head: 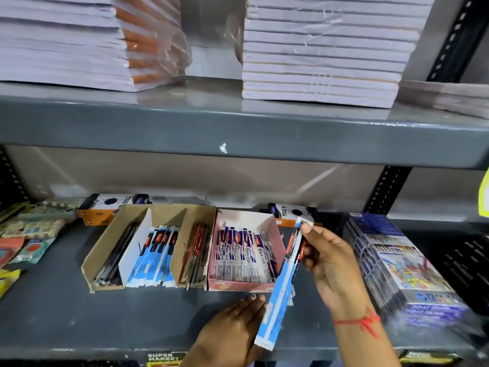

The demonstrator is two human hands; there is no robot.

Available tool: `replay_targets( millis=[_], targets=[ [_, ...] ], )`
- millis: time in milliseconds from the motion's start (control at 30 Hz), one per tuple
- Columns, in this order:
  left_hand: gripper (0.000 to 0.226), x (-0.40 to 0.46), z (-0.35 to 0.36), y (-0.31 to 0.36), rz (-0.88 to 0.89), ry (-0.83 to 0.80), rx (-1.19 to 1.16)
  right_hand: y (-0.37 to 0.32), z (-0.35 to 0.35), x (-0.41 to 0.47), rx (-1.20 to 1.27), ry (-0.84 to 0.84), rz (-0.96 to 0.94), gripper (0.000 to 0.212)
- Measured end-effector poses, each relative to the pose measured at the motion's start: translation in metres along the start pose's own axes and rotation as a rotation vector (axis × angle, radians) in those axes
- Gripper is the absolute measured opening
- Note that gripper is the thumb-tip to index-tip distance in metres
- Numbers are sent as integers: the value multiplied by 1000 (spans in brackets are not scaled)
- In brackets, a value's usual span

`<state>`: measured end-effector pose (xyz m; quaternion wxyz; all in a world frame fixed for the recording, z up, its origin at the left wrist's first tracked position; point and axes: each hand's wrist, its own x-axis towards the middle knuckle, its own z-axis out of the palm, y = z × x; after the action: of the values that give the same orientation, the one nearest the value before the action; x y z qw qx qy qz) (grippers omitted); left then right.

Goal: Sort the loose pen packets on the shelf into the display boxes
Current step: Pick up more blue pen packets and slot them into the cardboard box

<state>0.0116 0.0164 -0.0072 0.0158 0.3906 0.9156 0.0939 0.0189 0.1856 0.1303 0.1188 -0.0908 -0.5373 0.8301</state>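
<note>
A long blue-and-white pen packet [280, 287] is held tilted over the shelf, just right of the pink display box [276, 235]. My right hand [330, 263] grips its upper part near the top. My left hand [232, 332] holds its lower end from the left. The pink box holds several white and blue pen packets [243, 250]. To its left a brown cardboard box [104, 250] has compartments with dark pens [116, 258], blue packets [156, 255] and red packets [197, 252].
The grey shelf [66, 313] carries small packets [29, 234] at far left, orange boxes [105, 207] at the back, and a blue wrapped box stack [397, 263] at right. A shelf above [238, 133] holds notebook stacks [322, 56].
</note>
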Motion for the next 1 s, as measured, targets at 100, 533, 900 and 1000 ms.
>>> replay_targets(
  millis=[100,533,900,1000],
  targets=[
    [53,0,-1,1,-18,18,15,3,3,3,-53,-15,-13,18],
    [69,-2,0,2,-112,76,-148,18,4,14,-121,13,-5,29],
    [36,-27,-31,20,-783,431,-1600,29,34,26,-109,-75,31,18],
    [44,-46,-43,16,-705,437,-1739,41,53,27,-148,-124,59,18]
  ],
)
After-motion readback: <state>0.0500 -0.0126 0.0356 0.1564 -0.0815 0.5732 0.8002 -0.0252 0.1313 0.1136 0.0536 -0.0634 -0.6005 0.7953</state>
